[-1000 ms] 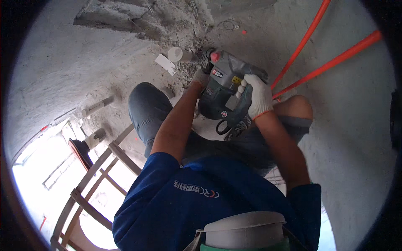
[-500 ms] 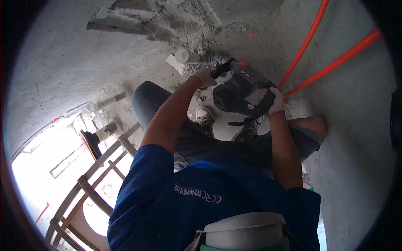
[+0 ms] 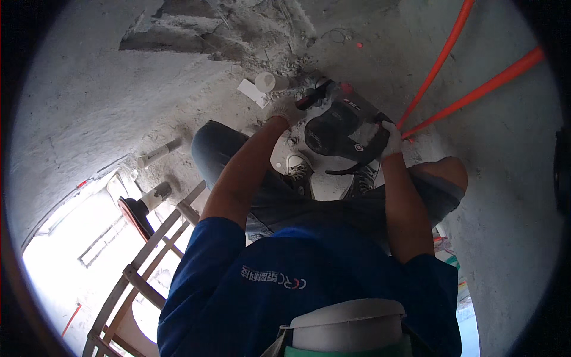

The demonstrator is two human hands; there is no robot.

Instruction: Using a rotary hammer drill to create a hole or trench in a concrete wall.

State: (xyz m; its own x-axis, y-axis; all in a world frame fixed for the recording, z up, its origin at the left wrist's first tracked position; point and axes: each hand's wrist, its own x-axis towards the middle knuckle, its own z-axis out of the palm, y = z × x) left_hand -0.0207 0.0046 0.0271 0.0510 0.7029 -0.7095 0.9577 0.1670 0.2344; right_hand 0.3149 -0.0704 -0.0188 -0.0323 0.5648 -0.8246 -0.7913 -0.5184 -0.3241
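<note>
I hold a black and grey rotary hammer drill (image 3: 342,128) low in front of my knees, above my shoes. My left hand (image 3: 285,110), in a pale work glove, is closed round its side handle (image 3: 311,98). Gloved too, my right hand (image 3: 391,140) grips the rear handle. The drill's front end points up and left at the rubble by the foot of the wall. Its tip is lost among the debris, so I cannot tell what it touches.
A white pipe stub (image 3: 271,82) and a white card (image 3: 253,93) lie just left of the drill's front. Broken masonry (image 3: 196,30) is beyond. Two orange pipes (image 3: 437,62) run along the right wall. A wooden ladder-like frame (image 3: 140,285) stands at lower left.
The view has shifted slightly. Both hands keep their hold on the drill, which stays in nearly the same place.
</note>
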